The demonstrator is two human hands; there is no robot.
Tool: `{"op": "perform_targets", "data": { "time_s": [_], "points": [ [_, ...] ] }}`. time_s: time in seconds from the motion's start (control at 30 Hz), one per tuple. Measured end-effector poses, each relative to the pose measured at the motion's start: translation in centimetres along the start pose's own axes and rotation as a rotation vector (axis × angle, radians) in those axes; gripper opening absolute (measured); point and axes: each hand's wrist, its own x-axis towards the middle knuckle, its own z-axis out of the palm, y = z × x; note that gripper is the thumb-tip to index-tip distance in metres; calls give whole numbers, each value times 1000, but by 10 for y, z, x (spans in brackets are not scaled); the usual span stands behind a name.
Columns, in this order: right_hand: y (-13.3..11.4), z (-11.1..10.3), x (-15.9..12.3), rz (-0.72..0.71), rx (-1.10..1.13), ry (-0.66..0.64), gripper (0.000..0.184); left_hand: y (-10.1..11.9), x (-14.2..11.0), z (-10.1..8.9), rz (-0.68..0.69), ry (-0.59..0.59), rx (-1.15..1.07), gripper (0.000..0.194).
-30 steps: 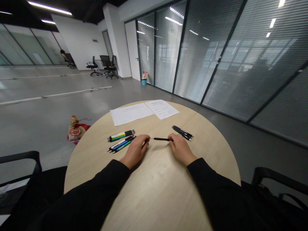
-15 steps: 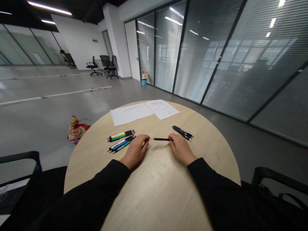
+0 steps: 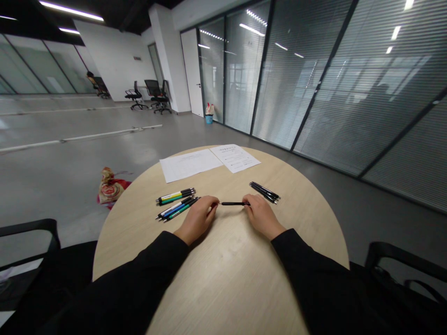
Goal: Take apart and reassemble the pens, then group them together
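Note:
A black pen [image 3: 233, 204] lies level between my two hands, just above the tabletop. My right hand [image 3: 262, 215] is closed around its right end. At the other end, my left hand [image 3: 199, 217] pinches the thin, light tip with thumb and finger; exactly what is inside that pinch is hidden. Left of my left hand lie a group of pens with white, blue and green barrels [image 3: 177, 209] and another with yellow and green ones [image 3: 175, 196]. Several black pens [image 3: 264, 191] lie in a bunch beyond my right hand.
Two printed paper sheets [image 3: 191, 165] [image 3: 235, 158] lie at the far side of the round wooden table [image 3: 223, 279]. Chair armrests flank it at left [image 3: 31, 225] and right [image 3: 405, 256]. A red and tan bag [image 3: 111, 188] sits on the floor to the left.
The black pen has shifted slightly left, narrowing the gap between its barrel and my left fingertips. My right hand has moved a little left with it. The other pens and papers are unchanged.

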Motion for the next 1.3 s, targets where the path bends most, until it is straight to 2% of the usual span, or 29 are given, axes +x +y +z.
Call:
{"op": "perform_targets", "data": {
  "time_s": [0.47, 0.67, 0.77, 1.3],
  "points": [
    [-4, 0, 0, 19, 43, -23, 16, 0, -2, 2, -41, -44, -45, 15],
    [-1, -1, 0, 34, 50, -11, 15, -4, -2, 2, -47, -28, 30, 18],
    [-1, -1, 0, 29, 49, -6, 14, -4, -1, 1, -31, -41, 46, 12],
    [-1, 1, -1, -39, 54, -25, 18, -1, 0, -1, -17, -114, 38, 16]
  ]
}}
